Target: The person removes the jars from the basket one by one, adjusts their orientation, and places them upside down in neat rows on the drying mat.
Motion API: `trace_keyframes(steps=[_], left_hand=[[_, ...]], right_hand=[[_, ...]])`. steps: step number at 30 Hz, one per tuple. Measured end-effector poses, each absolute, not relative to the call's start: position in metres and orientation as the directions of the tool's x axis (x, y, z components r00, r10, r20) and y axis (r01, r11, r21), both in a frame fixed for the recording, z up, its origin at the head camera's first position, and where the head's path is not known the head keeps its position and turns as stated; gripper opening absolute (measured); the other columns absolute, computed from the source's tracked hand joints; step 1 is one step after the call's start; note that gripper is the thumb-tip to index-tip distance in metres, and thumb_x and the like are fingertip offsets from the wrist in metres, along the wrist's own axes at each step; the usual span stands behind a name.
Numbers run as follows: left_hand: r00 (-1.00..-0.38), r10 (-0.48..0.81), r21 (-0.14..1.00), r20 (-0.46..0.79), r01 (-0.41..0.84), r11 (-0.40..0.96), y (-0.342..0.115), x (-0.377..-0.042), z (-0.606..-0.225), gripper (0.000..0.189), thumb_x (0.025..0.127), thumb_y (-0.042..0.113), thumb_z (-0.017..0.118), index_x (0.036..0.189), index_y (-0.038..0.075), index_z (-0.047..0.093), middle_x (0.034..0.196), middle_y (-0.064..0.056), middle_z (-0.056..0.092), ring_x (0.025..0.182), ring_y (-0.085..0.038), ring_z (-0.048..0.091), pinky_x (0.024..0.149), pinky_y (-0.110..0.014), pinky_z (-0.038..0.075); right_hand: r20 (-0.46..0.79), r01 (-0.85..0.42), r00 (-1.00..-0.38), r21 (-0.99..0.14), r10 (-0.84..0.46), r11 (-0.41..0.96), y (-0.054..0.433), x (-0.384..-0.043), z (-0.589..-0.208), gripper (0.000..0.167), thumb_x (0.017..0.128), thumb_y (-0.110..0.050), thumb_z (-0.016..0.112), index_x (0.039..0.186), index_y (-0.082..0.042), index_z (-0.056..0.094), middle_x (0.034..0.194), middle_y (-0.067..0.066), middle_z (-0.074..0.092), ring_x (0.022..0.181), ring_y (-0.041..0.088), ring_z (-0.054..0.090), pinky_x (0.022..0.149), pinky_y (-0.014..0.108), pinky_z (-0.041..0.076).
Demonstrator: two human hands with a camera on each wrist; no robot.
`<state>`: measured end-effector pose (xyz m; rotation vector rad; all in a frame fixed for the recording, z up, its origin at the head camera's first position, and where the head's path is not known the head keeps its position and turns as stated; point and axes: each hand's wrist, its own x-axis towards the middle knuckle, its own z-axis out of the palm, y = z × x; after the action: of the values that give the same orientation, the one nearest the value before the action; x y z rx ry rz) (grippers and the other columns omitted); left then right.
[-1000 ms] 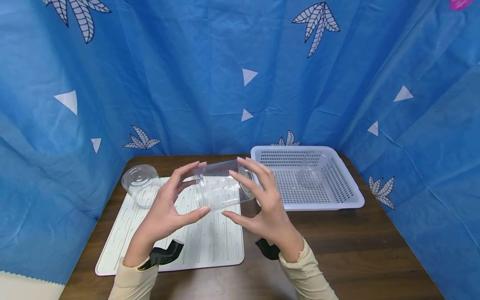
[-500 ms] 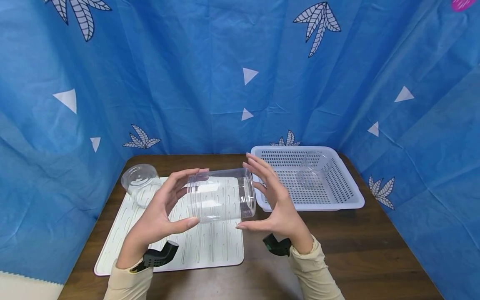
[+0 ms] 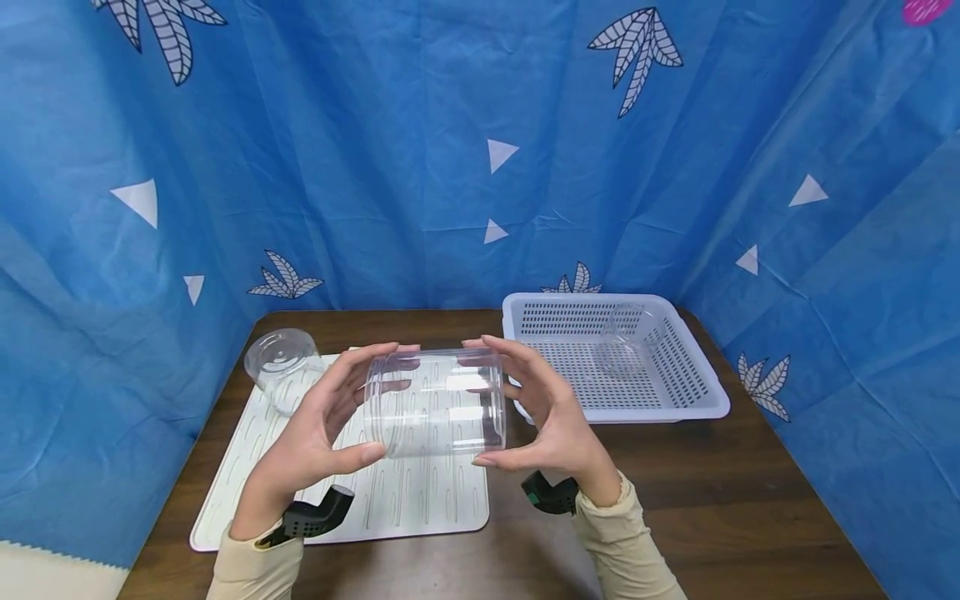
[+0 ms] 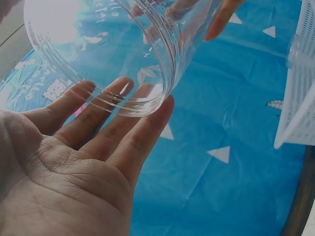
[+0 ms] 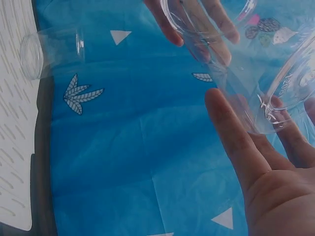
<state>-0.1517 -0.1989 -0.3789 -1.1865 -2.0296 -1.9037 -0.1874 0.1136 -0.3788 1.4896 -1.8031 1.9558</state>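
Observation:
A clear plastic jar (image 3: 438,400) lies sideways in the air between my hands, above the drying mat. My left hand (image 3: 318,437) grips its ridged mouth end, thumb below and fingers on the far side. At the base end, my right hand (image 3: 547,417) holds the jar in the same way. The left wrist view shows the jar's threaded rim (image 4: 125,107) against the left fingers (image 4: 142,132). In the right wrist view, the right fingers (image 5: 234,130) reach along the jar wall near the base, which carries moulded marks.
Another clear jar (image 3: 281,371) stands on the back left corner of the white ridged mat (image 3: 405,500). At the back right is a white perforated basket (image 3: 693,408) with a clear jar (image 3: 630,342) inside. Blue curtains (image 3: 420,167) enclose the wooden table (image 3: 675,500).
The jar has come lower and from tilted to nearly level. My right hand drew back to the right, fingers off the wall, then closed around the base end. My left hand kept its grip.

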Motion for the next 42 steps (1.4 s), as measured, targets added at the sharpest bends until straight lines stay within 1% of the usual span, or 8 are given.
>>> trace_keyframes(steps=[6,11,14,19,26,30,38,42], left_hand=[[-0.681,0.444,0.793,0.582,0.597,-0.124,-0.202,-0.151,-0.381,0.098,0.083,-0.008,0.082,0.167,-0.002,0.033,0.167,-0.028,0.042,0.153,-0.034,0.045,0.123,-0.033,0.04],[-0.726,0.405,0.814,0.555,0.575,-0.085,-0.204,-0.15,-0.384,0.097,0.086,-0.004,0.083,0.169,0.003,0.035,0.169,-0.024,0.042,0.155,-0.032,0.042,0.124,-0.032,0.039],[-0.761,0.373,0.832,0.53,0.552,-0.055,-0.206,-0.148,-0.386,0.096,0.084,-0.009,0.079,0.169,0.006,0.037,0.17,-0.02,0.042,0.156,-0.031,0.042,0.122,-0.031,0.041],[-0.779,0.337,0.839,0.529,0.541,-0.065,-0.21,-0.148,-0.392,0.094,0.085,-0.016,0.075,0.168,0.003,0.037,0.17,-0.022,0.041,0.155,-0.031,0.044,0.12,-0.034,0.045],[-0.826,0.302,0.87,0.476,0.492,-0.025,-0.219,-0.141,-0.403,0.107,0.078,-0.026,0.078,0.17,0.004,0.033,0.169,-0.019,0.042,0.152,-0.024,0.05,0.12,-0.031,0.044],[-0.825,0.328,0.866,0.459,0.499,0.043,-0.22,-0.139,-0.412,0.103,0.082,-0.021,0.082,0.169,0.004,0.033,0.167,-0.019,0.045,0.149,-0.023,0.053,0.12,-0.029,0.043],[-0.874,0.271,0.824,0.403,0.475,0.31,-0.221,-0.132,-0.435,0.081,0.094,0.001,0.084,0.164,0.019,0.048,0.162,-0.004,0.053,0.147,-0.015,0.052,0.118,-0.019,0.04],[-0.894,0.242,0.792,0.378,0.448,0.414,-0.218,-0.132,-0.442,0.072,0.098,0.01,0.084,0.161,0.018,0.051,0.16,-0.006,0.055,0.145,-0.022,0.054,0.119,-0.026,0.043]], right_hand=[[0.685,-0.639,-0.519,-0.708,-0.512,-0.299,0.112,-0.187,-0.377,0.12,0.061,0.015,0.099,0.163,0.009,0.035,0.161,0.029,0.047,0.148,0.046,0.048,0.111,0.06,0.053],[0.689,-0.65,-0.524,-0.703,-0.501,-0.287,0.109,-0.186,-0.374,0.12,0.061,0.015,0.099,0.163,0.008,0.036,0.16,0.028,0.049,0.145,0.044,0.052,0.11,0.059,0.053],[0.699,-0.66,-0.517,-0.693,-0.493,-0.29,0.107,-0.187,-0.373,0.12,0.061,0.016,0.099,0.163,0.01,0.036,0.16,0.029,0.048,0.143,0.047,0.053,0.106,0.063,0.055],[0.697,-0.683,-0.522,-0.687,-0.492,-0.248,0.102,-0.189,-0.369,0.119,0.062,0.012,0.101,0.163,0.007,0.038,0.161,0.025,0.05,0.141,0.048,0.054,0.105,0.061,0.056],[0.666,-0.684,-0.552,-0.706,-0.502,-0.185,0.096,-0.192,-0.366,0.118,0.062,0.008,0.102,0.164,0.001,0.042,0.161,0.017,0.054,0.14,0.049,0.056,0.107,0.059,0.056],[0.655,-0.678,-0.569,-0.716,-0.497,-0.166,0.094,-0.193,-0.365,0.118,0.064,0.009,0.101,0.165,-0.005,0.043,0.161,0.018,0.053,0.14,0.048,0.056,0.108,0.055,0.056],[0.637,-0.713,-0.595,-0.7,-0.49,-0.043,0.082,-0.209,-0.365,0.114,0.067,-0.001,0.105,0.164,-0.011,0.047,0.16,0.011,0.054,0.14,0.029,0.059,0.109,0.046,0.056],[0.616,-0.731,-0.617,-0.679,-0.49,0.066,0.072,-0.221,-0.362,0.11,0.069,-0.012,0.107,0.163,-0.017,0.051,0.156,0.006,0.057,0.136,0.022,0.059,0.106,0.041,0.058]])
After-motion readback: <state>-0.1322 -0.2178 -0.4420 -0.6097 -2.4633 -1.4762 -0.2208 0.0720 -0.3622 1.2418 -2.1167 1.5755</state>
